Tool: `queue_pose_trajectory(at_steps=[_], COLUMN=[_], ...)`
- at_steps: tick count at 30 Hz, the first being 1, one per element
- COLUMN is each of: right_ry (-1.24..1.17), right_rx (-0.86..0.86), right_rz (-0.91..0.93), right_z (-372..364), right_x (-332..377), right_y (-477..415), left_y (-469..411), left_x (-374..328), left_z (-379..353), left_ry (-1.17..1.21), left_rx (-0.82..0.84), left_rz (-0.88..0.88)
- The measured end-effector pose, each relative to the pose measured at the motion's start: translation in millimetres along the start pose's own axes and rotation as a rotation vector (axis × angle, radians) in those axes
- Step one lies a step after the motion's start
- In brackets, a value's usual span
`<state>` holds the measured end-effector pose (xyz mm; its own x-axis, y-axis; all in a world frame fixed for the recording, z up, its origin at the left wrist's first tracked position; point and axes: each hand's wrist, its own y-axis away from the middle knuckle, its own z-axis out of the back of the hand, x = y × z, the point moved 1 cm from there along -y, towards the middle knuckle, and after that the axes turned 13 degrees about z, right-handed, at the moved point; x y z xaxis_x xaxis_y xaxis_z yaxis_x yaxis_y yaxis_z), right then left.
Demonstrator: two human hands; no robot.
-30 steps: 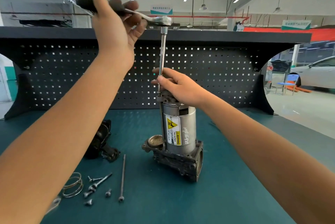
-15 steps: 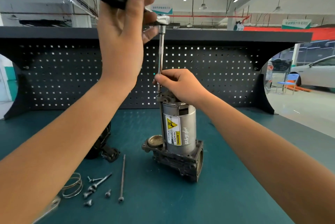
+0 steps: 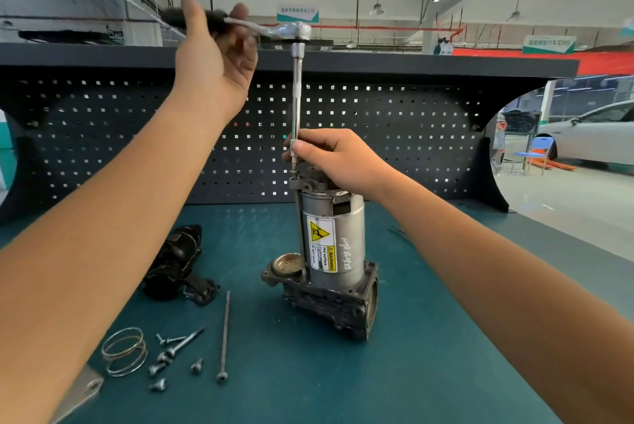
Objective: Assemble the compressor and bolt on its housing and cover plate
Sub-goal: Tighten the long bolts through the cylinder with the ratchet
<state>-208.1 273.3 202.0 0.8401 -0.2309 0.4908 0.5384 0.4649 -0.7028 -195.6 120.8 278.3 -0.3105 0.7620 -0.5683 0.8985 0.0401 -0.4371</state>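
The compressor (image 3: 334, 245), a silver cylinder with a yellow warning label on a dark cast base, stands upright mid-table. A ratchet wrench (image 3: 288, 29) sits on a long extension bar (image 3: 296, 97) that runs down to the compressor's top. My left hand (image 3: 214, 60) grips the ratchet's black handle high up. My right hand (image 3: 338, 157) rests on the compressor's top and pinches the lower end of the bar. A long bolt (image 3: 224, 338) lies on the mat to the left.
A black housing part (image 3: 175, 262) lies left of the compressor. Wire rings (image 3: 124, 351), several loose screws (image 3: 171, 355) and a metal plate corner (image 3: 80, 396) sit at the front left. A pegboard (image 3: 411, 135) backs the teal table (image 3: 394, 372).
My left hand has swung the ratchet handle back to the left after turning it toward me. My right hand stays on the bar and the compressor's top.
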Motion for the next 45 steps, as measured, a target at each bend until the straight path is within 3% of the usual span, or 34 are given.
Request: queue_pose_trajectory(at_steps=[3, 6, 8, 10, 13, 19, 22, 27, 29, 34, 45], right_ry=[0.071, 0.096, 0.099, 0.102, 0.064, 0.033, 0.034, 0.061, 0.063, 0.073, 0.132], right_rx=[-0.033, -0.026, -0.01, 0.009, 0.078, 0.04, -0.015, -0.095, -0.09, -0.061, -0.017], right_rz=[0.007, 0.015, 0.007, -0.019, -0.078, -0.057, -0.018, -0.017, -0.011, -0.019, -0.043], right_z=[0, -2, -3, -4, -5, -3, -2, -3, -5, -5, -6], right_x=[-1, 2, 2, -1, -2, -1, 1, -2, -1, -2, 6], right_y=[0, -1, -1, -2, -4, -5, -3, -3, -3, -3, -4], left_y=[19, 44, 50, 46, 27, 3, 11, 46, 50, 41, 32], left_x=[3, 12, 18, 14, 2, 1, 3, 13, 18, 7, -2], left_z=[-11, -22, -22, -21, -13, -1, -6, -22, -25, -22, -11], left_ry=[-0.157, -0.534, -0.647, -0.537, -0.192, 0.072, -0.075, -0.695, -0.83, -0.582, -0.418], left_rx=[0.046, 0.117, 0.158, 0.068, -0.062, -0.068, -0.035, 0.085, 0.103, -0.068, -0.145], left_rz=[-0.23, -0.535, -0.618, -0.564, -0.325, -0.033, -0.095, -0.581, -0.658, -0.545, -0.406])
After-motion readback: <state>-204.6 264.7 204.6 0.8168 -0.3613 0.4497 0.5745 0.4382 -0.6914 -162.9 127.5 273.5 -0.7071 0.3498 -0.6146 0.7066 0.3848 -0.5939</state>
